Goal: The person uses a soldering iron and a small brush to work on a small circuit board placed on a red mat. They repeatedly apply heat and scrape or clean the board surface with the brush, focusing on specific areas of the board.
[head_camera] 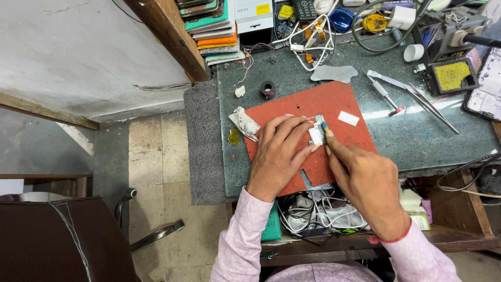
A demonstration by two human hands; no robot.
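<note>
Slippage is the main risk I see: the small metal part [317, 134] lies on the red mat [334, 104] near the middle of the bench, and my left hand [279, 156] pins it with fingers spread flat, while my right hand [365, 180] presses thumb and forefinger together on its right edge. Uneven pressure could flick it off the mat toward the cable tangle [318, 211] below. Tweezers [417, 96] lie well apart, unused.

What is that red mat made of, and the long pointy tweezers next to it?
The red mat looks like rubber or silicone: matte, thin, with a scuffed, ragged edge. The tweezers look like bare metal, silvery and shiny, catching the light. The left hand rests on the mat.
</note>
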